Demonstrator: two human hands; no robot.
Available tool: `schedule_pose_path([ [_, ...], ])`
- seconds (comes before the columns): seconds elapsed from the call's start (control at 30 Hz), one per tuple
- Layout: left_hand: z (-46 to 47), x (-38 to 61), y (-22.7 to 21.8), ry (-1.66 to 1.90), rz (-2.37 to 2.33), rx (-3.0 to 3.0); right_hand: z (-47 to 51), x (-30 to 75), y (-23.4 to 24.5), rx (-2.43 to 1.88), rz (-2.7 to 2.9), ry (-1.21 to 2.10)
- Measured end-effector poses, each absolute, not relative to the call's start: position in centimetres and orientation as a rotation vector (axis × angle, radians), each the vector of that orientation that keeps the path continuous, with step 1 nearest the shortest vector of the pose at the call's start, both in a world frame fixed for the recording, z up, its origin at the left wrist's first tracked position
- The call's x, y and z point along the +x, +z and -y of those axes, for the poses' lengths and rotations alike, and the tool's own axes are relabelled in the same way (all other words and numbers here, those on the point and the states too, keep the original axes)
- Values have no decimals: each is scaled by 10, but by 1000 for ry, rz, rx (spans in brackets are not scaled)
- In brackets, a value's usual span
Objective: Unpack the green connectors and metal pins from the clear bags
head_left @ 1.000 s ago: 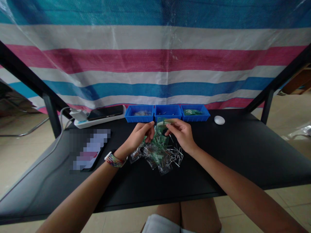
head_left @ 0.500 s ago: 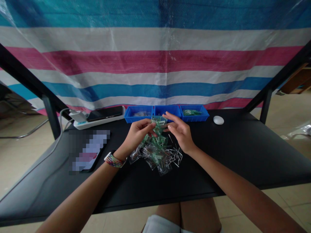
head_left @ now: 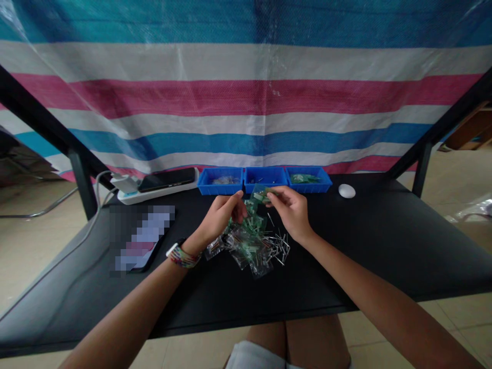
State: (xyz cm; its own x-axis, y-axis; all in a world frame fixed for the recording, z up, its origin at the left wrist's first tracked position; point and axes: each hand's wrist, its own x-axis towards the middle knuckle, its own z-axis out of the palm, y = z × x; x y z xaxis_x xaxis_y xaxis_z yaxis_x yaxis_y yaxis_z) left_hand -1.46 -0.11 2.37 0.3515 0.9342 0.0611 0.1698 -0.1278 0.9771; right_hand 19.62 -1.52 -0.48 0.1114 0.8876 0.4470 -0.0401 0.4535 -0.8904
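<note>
My right hand point(head_left: 290, 207) pinches a small green plastic bag point(head_left: 259, 193) with pale slim pieces inside, holding it above the pile in front of the middle blue bin. My left hand point(head_left: 223, 215) is just left of that bag, fingers loosely curled and thumb apart, with nothing visible in it. Beneath both hands lies a heap of small bags, some green point(head_left: 253, 224) and some clear point(head_left: 246, 248), containing thin pieces. Loose silvery pins point(head_left: 280, 247) are scattered at the right side of the heap.
Along the back stand three blue bins: the left bin point(head_left: 221, 189) with clear bags, the middle bin point(head_left: 265, 188) with a few small pieces, the right bin point(head_left: 326, 184) with green bags. A power strip point(head_left: 157, 193), phone point(head_left: 151, 251) and white mouse point(head_left: 346, 191) lie around.
The green bag has passed from my left hand to my right and shifted slightly right. My right fingers have closed on it; my left hand has let go.
</note>
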Motion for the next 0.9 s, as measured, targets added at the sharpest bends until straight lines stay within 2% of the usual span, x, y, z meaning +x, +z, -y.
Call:
schedule_pose_path([
  [0.17, -2, -14, 20, 810, -945, 1398, 24, 196, 0, -800, 1675, 441],
  [0.4, -2, -16, 21, 942, -900, 1342, 26, 193, -9, -780, 1901, 260],
  [0.5, -1, -15, 24, 1016, -907, 1378, 26, 193, -9, -769, 1783, 450],
  [0.67, 2, -11, 25, 1100, -915, 1605, 17, 189, -13, -777, 1346, 1138],
  [0.73, 3, -9, 25, 1130, -952, 1698, 10, 189, -14, -775, 1272, 1307],
  [0.83, 4, -7, 23, 1146, -995, 1680, 0, 200, -9, -820, 1272, 1272],
  [0.9, 4, -5, 23, 1137, -983, 1613, -8, 219, 2, -879, 1322, 1014],
])
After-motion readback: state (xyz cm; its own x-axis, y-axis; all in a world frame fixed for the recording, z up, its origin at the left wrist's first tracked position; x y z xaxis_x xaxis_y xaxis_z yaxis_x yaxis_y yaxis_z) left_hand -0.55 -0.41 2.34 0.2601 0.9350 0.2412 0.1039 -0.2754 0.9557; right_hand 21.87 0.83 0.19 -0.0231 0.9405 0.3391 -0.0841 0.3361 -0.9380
